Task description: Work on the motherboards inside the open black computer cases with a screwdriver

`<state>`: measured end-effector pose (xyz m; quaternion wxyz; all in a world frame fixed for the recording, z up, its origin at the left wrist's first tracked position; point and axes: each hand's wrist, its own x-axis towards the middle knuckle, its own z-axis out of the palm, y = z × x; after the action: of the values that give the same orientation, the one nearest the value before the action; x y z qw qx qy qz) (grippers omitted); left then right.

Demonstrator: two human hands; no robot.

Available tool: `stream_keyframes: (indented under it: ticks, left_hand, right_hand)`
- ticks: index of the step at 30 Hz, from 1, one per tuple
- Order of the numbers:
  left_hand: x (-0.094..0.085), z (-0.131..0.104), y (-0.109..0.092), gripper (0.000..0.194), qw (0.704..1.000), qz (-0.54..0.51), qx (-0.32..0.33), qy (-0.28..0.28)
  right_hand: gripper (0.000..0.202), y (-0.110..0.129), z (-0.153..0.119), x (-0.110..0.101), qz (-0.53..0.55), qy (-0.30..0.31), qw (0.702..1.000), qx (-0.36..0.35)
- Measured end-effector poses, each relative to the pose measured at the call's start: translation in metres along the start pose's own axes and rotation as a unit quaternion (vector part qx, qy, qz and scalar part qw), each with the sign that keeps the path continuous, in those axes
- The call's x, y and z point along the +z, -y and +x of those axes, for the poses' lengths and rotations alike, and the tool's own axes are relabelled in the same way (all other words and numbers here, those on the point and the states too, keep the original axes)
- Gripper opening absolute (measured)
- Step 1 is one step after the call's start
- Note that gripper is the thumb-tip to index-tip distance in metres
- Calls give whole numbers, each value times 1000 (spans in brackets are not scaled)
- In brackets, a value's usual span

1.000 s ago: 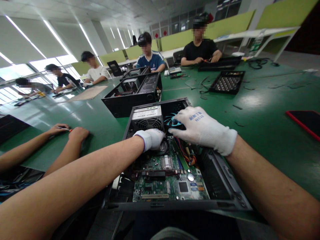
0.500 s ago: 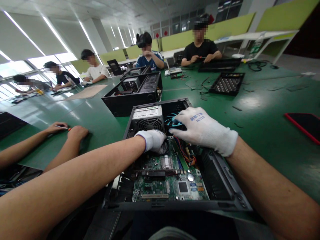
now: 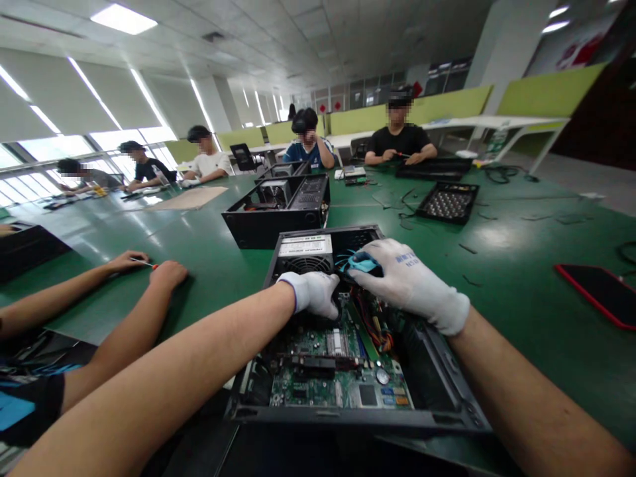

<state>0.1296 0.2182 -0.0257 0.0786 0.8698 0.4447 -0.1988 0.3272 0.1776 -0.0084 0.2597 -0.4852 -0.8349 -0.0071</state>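
Blue fan (image 3: 365, 264) grasped by right hand (image 3: 403, 278), near far case rim (image 3: 342, 230), left hand (image 3: 318, 293) grip unclear

Three open computer cases: a near case (image 3: 355, 419), a middle case (image 3: 271, 228) and a far case (image 3: 293, 171). In the near one, one motherboard (image 3: 354, 381), one coin cell battery (image 3: 382, 376), one power supply (image 3: 305, 246) and one blue-bladed fan (image 3: 348, 260). Two gloved hands over it, a left hand (image 3: 322, 295) and a right hand (image 3: 402, 268). One green counter (image 3: 517, 245), one perforated black tray (image 3: 448, 201), one red-edged tablet (image 3: 599, 291). Two screwdrivers, a near screwdriver (image 3: 155, 266) and a far screwdriver (image 3: 401, 154). Five people in headsets across the counter, counting one in blue (image 3: 303, 154). Whether further bottles stand beyond the green-labelled bottle (image 3: 498, 140) is too blurred to tell.
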Motion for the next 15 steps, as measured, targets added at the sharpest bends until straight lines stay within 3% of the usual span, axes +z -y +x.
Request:
stream_keyframes:
  ticks: [4,8,10,15]
  left_hand:
    - [-9,-18,-2,56,995,-74,29,-65]
    - [-13,-42,-9,37,981,-101,90,-137]
    - [-14,-59,-13,33,972,-109,104,-178]
    - [-15,-119,-16,33,959,-107,103,-241]
  right_hand:
    - [70,-9,-16,-1,91,-79,985,125]
    - [95,-25,-54,-2,189,-4,948,255]
    - [89,-27,-73,-3,290,70,928,224]
    - [82,-13,-87,-1,399,37,891,215]
